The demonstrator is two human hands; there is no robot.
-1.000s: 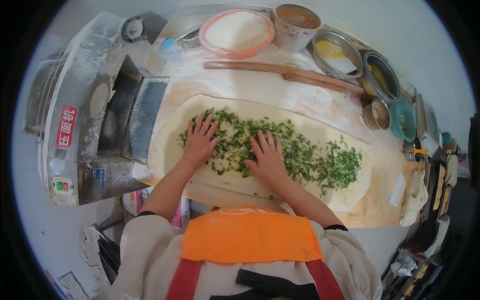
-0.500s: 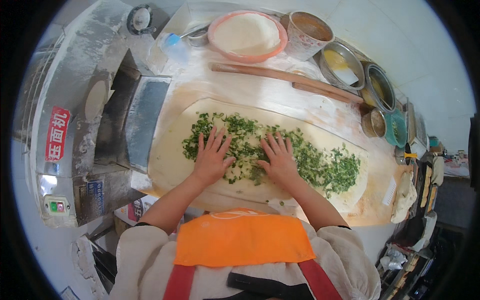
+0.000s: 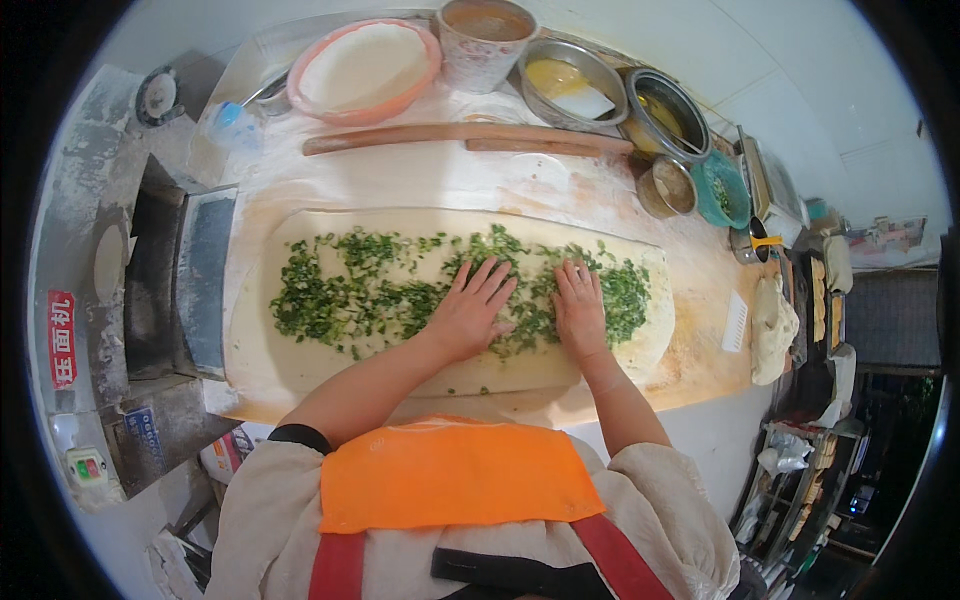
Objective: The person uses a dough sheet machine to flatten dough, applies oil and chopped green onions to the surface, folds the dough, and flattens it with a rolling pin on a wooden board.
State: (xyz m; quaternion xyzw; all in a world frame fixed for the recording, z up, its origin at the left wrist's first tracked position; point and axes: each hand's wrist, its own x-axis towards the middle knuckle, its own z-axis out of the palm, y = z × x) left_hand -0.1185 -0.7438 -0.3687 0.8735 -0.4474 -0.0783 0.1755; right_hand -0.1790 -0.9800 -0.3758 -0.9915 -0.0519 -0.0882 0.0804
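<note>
A long, pale dough sheet [image 3: 290, 365] lies on the floury wooden work surface [image 3: 705, 300], covered along its middle with chopped green onion [image 3: 320, 300]. My left hand [image 3: 472, 305] rests on the onion right of the sheet's centre, fingers apart and stretched out. To its right, my right hand [image 3: 580, 310] is also open on the onion, fingers pointing away from me and slightly bent. Neither hand grips anything; some fingertips touch the green pieces.
Behind the sheet lie wooden rolling pins [image 3: 370, 140], a pink flour basin [image 3: 430, 70], a tall bucket [image 3: 485, 50], metal bowls [image 3: 668, 140] and a teal bowl [image 3: 715, 185]. A floury metal machine [image 3: 85, 250] stands left; a dough lump [image 3: 775, 320] and shelving [image 3: 800, 480] are right.
Both hands have moved rightward along the onion layer, from the sheet's left-centre to its right part, uncovering the left end. The camera's view has turned and shifted.
</note>
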